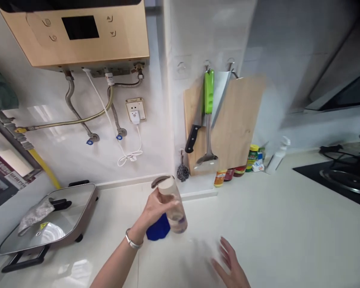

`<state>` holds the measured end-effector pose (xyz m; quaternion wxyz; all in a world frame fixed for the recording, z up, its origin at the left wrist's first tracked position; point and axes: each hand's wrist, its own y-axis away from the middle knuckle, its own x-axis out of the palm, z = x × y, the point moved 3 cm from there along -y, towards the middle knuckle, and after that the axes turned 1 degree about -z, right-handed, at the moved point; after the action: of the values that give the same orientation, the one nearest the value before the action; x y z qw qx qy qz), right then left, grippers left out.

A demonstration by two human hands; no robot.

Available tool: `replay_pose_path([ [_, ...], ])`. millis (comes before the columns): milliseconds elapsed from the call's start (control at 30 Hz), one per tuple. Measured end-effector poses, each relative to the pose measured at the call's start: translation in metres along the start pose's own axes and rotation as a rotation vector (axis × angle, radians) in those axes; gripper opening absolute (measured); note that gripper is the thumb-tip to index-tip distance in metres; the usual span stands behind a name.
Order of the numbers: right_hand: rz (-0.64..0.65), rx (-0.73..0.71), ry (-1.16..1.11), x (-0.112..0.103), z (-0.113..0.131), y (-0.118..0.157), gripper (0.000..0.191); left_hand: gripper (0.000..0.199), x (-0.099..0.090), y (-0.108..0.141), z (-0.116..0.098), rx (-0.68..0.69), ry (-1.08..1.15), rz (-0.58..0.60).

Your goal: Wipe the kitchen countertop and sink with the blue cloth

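Observation:
My left hand, with a silver bracelet at the wrist, is closed around a see-through water bottle. The bottle has a pale top and a curved dark loop at its upper left, and it leans a little over the white counter. Behind that wrist lies a flat blue thing, partly covered by my arm; its kind is unclear. Lower right of the bottle, my right hand hovers above the counter with fingers apart, holding nothing.
An electric pan with a glass lid stands left. At the wall hang a cutting board, a knife, a green-handled spatula and a steel scrubber. Jars, a spray bottle and a stove are right.

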<state>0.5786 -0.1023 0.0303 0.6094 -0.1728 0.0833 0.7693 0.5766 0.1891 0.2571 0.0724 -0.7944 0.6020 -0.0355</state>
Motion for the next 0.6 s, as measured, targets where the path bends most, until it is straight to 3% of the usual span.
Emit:
replay_pose_path([
  [167,0.149,-0.166,-0.329,0.020,0.110,-0.002,0.100,0.067,0.063,0.068,-0.003,0.041,-0.107,0.151],
  [267,0.215,-0.207,-0.401,0.022,0.140,0.011,0.097,0.063,0.083,0.097,-0.006,0.083,-0.271,0.132],
  [367,0.206,-0.192,-0.440,0.023,0.141,0.022,0.079,0.065,0.082,0.113,-0.015,0.134,-0.336,0.133],
  [467,0.228,-0.233,-0.539,0.021,0.141,0.027,0.074,0.069,0.069,0.117,-0.025,0.169,-0.245,0.267],
  [533,0.324,-0.283,-0.627,0.018,0.150,0.029,0.080,0.072,0.058,0.114,-0.028,0.158,-0.182,0.321],
  [600,0.504,-0.272,-0.668,0.016,0.164,0.033,0.084,0.077,0.050,0.109,-0.028,0.159,-0.103,0.337],
])
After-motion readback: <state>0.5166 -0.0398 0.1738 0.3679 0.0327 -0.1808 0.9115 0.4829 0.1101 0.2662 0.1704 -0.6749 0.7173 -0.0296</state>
